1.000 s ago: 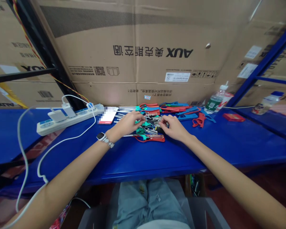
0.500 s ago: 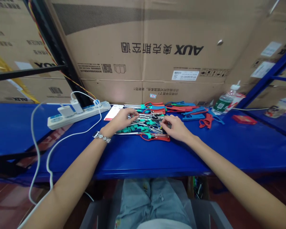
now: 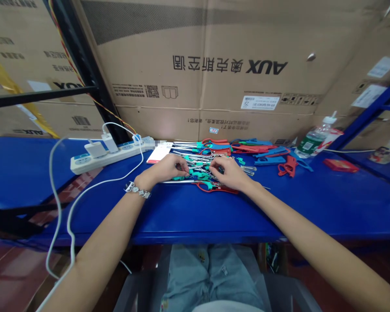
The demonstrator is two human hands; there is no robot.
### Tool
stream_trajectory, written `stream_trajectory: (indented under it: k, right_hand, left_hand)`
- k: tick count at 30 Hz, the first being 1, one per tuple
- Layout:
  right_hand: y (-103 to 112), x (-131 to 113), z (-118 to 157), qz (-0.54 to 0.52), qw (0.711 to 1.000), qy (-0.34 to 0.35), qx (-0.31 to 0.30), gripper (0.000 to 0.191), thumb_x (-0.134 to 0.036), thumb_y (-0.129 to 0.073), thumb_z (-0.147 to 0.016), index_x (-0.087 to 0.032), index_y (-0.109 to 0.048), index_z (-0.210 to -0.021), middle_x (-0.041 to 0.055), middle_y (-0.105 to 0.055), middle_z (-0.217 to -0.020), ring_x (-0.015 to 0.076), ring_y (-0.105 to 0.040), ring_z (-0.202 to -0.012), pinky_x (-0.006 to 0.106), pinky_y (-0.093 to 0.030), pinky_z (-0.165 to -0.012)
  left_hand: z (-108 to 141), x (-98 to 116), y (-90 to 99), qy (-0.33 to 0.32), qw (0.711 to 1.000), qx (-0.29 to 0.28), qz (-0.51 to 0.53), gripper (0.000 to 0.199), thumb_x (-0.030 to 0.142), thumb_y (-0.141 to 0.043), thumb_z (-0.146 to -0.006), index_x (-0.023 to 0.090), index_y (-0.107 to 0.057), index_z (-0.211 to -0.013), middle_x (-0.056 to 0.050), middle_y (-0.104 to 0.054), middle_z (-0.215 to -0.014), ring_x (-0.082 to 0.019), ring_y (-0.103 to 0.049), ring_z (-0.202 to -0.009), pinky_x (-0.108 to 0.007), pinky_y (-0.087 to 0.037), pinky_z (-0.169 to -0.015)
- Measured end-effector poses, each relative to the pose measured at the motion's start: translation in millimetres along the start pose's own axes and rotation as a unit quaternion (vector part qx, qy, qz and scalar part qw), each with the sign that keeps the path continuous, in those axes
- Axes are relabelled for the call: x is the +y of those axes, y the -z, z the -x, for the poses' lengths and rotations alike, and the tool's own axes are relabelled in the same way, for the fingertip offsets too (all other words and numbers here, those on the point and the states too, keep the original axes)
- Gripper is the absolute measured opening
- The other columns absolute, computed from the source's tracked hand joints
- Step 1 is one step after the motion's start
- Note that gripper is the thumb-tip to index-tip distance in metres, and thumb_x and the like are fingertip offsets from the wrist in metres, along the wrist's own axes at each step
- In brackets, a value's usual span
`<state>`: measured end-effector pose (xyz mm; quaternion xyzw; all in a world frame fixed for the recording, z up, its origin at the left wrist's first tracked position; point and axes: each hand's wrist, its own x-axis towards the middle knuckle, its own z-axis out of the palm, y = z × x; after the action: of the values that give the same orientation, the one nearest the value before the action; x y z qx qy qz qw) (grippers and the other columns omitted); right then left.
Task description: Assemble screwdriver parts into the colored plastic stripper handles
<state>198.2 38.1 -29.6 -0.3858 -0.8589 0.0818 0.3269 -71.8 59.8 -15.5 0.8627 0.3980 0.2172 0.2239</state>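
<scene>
Both hands work low over a pile of lighter parts (image 3: pixel 198 161) made up of thin metal rods, wires and green plastic triggers. My left hand (image 3: pixel 169 168), its wrist in a metal watch band, has thumb and fingers pinched at the pile's left side beside some green triggers. At the middle of the pile, the fingers of my right hand (image 3: pixel 230 172) are curled together. What either hand grips is too small to make out. A long-nosed lighter with a red half shell (image 3: pixel 222 189) lies just in front. Clear tubular parts (image 3: pixel 248 170) rest right of the pile.
Behind the pile lie red and blue handle shells (image 3: pixel 273 151). A white power strip (image 3: pixel 117 151) with plugs and cables sits left, near a white card (image 3: pixel 160 152). A green-labelled bottle (image 3: pixel 315 138) and red box (image 3: pixel 340 165) stand right. A large carton (image 3: pixel 214 91) backs the blue table (image 3: pixel 195 216).
My right hand has moved left across the pile, uncovering the clear parts. My left hand has come slightly closer to me, down toward the green triggers. The view has shifted a little.
</scene>
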Motion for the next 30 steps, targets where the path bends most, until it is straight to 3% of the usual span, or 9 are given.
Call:
stream_trajectory:
  k: [7, 14, 21, 30]
  right_hand:
    - [3, 11, 10, -0.012, 0.999, -0.021, 0.028, 0.01, -0.022, -0.057, -0.092, -0.021, -0.064, -0.084, 0.0035, -0.069, -0.077, 0.0203, -0.058, -0.073, 0.034, -0.041, -0.074]
    - [7, 8, 16, -0.006, 0.999, -0.022, 0.027, 0.012, -0.024, -0.057, -0.093, -0.021, -0.063, -0.082, 0.0045, -0.069, -0.08, 0.0209, -0.06, -0.074, 0.036, -0.042, -0.078]
    - [0, -2, 12, -0.007, 1.0, 0.007, 0.002, 0.015, -0.024, -0.056, -0.095, -0.021, -0.063, -0.082, 0.0037, -0.07, -0.08, 0.0213, -0.061, -0.079, 0.036, -0.042, -0.079]
    - [6, 2, 13, -0.015, 0.999, -0.031, 0.018, 0.015, -0.023, -0.057, -0.094, -0.021, -0.064, -0.081, 0.0039, -0.069, -0.079, 0.0201, -0.059, -0.074, 0.035, -0.043, -0.077]
  left_hand:
    - [-5, 8, -11.2, -0.027, 0.998, 0.052, -0.011, 0.011, 0.029, -0.07, -0.084, 0.019, -0.075, -0.082, -0.005, -0.075, -0.081, -0.017, -0.064, -0.076, -0.029, -0.048, -0.069]
    - [6, 14, 3.0, -0.021, 0.993, 0.113, -0.02, 0.018, 0.035, -0.067, -0.09, 0.019, -0.075, -0.087, -0.005, -0.075, -0.084, -0.016, -0.064, -0.075, -0.029, -0.048, -0.069]
    - [19, 14, 5.7, -0.035, 0.993, 0.109, -0.016, 0.015, 0.031, -0.067, -0.091, 0.019, -0.074, -0.087, -0.005, -0.076, -0.088, -0.016, -0.065, -0.078, -0.03, -0.051, -0.074]
    - [-5, 22, -7.3, -0.054, 0.995, 0.052, -0.064, 0.016, 0.031, -0.064, -0.091, 0.02, -0.074, -0.087, -0.005, -0.075, -0.084, -0.017, -0.064, -0.078, -0.031, -0.048, -0.073]
